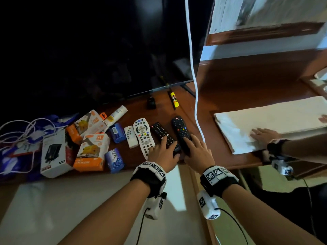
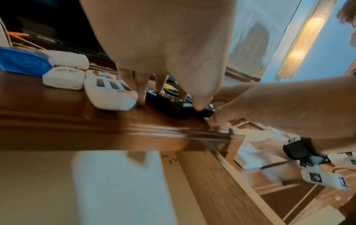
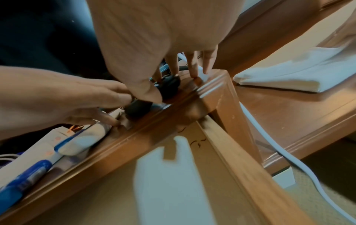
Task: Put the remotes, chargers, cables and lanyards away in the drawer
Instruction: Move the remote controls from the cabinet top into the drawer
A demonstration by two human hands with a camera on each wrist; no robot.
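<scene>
Four remotes lie side by side near the front edge of the wooden top. My left hand point(image 1: 163, 148) grips the near end of the flat black remote point(image 1: 160, 131), thumb on its end point(image 2: 165, 102). My right hand point(image 1: 192, 149) grips the rounded black remote point(image 1: 180, 129), thumb at its near end point(image 3: 169, 85). Left of them lie a large white remote point(image 1: 142, 133) and a small white remote point(image 1: 130, 137). Charger boxes point(image 1: 90, 152), white cables point(image 1: 19, 131) and blue lanyards point(image 1: 10, 163) lie farther left. The open drawer point(image 1: 70, 200) is below the edge.
A dark TV point(image 1: 88, 50) stands behind the remotes, and a white cord point(image 1: 194, 85) hangs past its right edge. Another person's hand point(image 1: 263, 135) rests on a folded white cloth point(image 1: 265, 119) on the right. Blue packets point(image 1: 114, 160), a tube point(image 1: 117, 112) and a glue stick point(image 1: 174, 99) also lie here.
</scene>
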